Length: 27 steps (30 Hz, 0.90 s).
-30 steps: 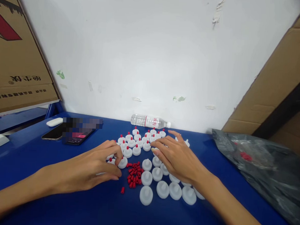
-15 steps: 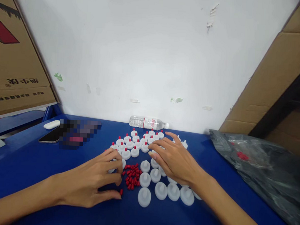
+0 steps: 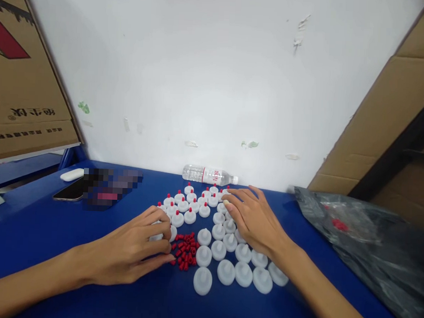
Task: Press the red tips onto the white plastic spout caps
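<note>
My left hand (image 3: 132, 249) rests at the left edge of a pile of small red caps (image 3: 186, 249). Its fingers are curled but apart, nothing visible between them; the thumb tip is beside a red cap. Under its fingers, white round lids (image 3: 155, 226) are partly hidden. My right hand (image 3: 255, 217) reaches over white round lids with a short spout (image 3: 243, 252), fingers loosely stretched and spread, palm down, no object seen in it. It covers some of those lids. Between and beyond the hands, several white lids wear red caps on their spouts (image 3: 190, 216).
A clear plastic bottle (image 3: 211, 175) lies against the white wall. At the left are a phone (image 3: 70, 190), a white oval object (image 3: 72, 174) and a cardboard box (image 3: 28, 85). A dark plastic bag (image 3: 362, 250) with red caps in clear wrap (image 3: 340, 224) covers the blue table's right side.
My right hand has shifted right and slightly back, uncovering several white lids. My left thumb has moved up toward the index finger, with the loose red cap now closer to the pile.
</note>
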Available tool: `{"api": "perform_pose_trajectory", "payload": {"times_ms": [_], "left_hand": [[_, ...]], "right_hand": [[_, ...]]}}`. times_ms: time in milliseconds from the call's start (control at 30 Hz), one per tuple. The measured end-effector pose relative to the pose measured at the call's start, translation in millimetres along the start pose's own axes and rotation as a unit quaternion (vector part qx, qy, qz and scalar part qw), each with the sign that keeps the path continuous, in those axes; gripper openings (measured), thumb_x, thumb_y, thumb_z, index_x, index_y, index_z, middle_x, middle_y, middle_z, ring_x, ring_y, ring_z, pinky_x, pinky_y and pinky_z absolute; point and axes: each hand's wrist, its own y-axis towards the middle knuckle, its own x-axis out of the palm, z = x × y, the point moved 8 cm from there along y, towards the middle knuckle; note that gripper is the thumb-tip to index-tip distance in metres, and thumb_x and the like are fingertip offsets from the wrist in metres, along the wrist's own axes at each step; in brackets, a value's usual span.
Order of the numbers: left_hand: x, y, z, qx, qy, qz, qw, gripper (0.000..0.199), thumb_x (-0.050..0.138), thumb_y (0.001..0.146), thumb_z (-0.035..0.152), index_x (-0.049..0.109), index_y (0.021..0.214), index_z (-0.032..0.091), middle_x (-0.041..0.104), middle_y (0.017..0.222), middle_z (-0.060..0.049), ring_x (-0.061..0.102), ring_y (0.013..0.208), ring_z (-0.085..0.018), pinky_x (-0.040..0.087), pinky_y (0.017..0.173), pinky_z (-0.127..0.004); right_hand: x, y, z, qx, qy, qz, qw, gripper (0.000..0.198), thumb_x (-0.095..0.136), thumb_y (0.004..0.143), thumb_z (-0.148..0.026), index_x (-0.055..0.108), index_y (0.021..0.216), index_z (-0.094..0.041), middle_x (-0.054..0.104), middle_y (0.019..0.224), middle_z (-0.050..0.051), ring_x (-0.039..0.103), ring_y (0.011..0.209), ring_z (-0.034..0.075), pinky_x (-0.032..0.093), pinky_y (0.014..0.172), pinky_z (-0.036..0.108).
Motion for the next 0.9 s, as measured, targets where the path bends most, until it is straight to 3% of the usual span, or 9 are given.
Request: {"api": "perform_pose_trajectory", "payload": {"times_ms": [267, 433, 533, 633, 733, 900], "left_hand": [[-18, -12, 5, 0.047, -0.015, 0.068, 0.996, 0.019, 0.047, 0.088, 0.002, 0.059, 0.086, 0.016, 0.058, 0.079, -0.007, 0.05, 0.08, -0.021, 0.041, 0.078, -0.04], [-14, -14, 11, 0.045, -0.013, 0.048, 0.998, 0.005, 0.061, 0.087, 0.014, 0.06, 0.084, 0.018, 0.06, 0.08, -0.006, 0.053, 0.083, -0.022, 0.044, 0.083, -0.041], [-5, -15, 15, 0.037, 0.004, 0.014, 0.999, 0.014, 0.072, 0.085, 0.025, 0.063, 0.095, 0.02, 0.063, 0.089, -0.006, 0.055, 0.091, -0.024, 0.045, 0.088, -0.04], [2, -16, 15, 0.036, 0.012, -0.006, 0.999, 0.01, 0.071, 0.087, 0.022, 0.062, 0.09, 0.02, 0.063, 0.091, -0.005, 0.055, 0.095, -0.024, 0.043, 0.091, -0.037], [7, -16, 15, 0.045, 0.017, -0.019, 0.999, 0.01, 0.064, 0.091, 0.016, 0.059, 0.083, 0.02, 0.062, 0.088, -0.004, 0.054, 0.093, -0.023, 0.041, 0.091, -0.037], [7, -11, 9, 0.029, 0.032, -0.018, 0.999, 0.009, 0.061, 0.092, 0.01, 0.062, 0.091, 0.019, 0.062, 0.09, -0.004, 0.052, 0.09, -0.022, 0.039, 0.088, -0.037]], "right_hand": [[11, 19, 20, 0.044, -0.023, -0.045, 0.998, 0.045, 0.024, 0.108, -0.041, 0.059, 0.132, -0.026, 0.064, 0.135, 0.01, 0.052, 0.132, 0.026, 0.029, 0.114, 0.057], [18, 42, 32, 0.058, -0.025, -0.078, 0.995, 0.051, 0.02, 0.108, -0.045, 0.064, 0.122, -0.023, 0.072, 0.115, 0.01, 0.065, 0.112, 0.024, 0.039, 0.103, 0.051], [18, 49, 39, 0.052, -0.02, -0.086, 0.995, 0.056, 0.017, 0.108, -0.046, 0.068, 0.109, -0.022, 0.074, 0.103, 0.009, 0.068, 0.1, 0.023, 0.045, 0.092, 0.042], [18, 51, 43, 0.039, -0.004, -0.099, 0.994, 0.061, 0.015, 0.108, -0.047, 0.068, 0.097, -0.021, 0.074, 0.092, 0.008, 0.069, 0.091, 0.022, 0.048, 0.082, 0.036], [22, 49, 43, 0.017, 0.018, -0.115, 0.993, 0.061, 0.016, 0.108, -0.048, 0.069, 0.096, -0.021, 0.075, 0.094, 0.007, 0.069, 0.092, 0.022, 0.049, 0.083, 0.034], [36, 44, 39, -0.005, 0.041, -0.13, 0.991, 0.058, 0.019, 0.108, -0.049, 0.07, 0.102, -0.021, 0.075, 0.107, 0.006, 0.067, 0.107, 0.022, 0.049, 0.093, 0.036]]}}
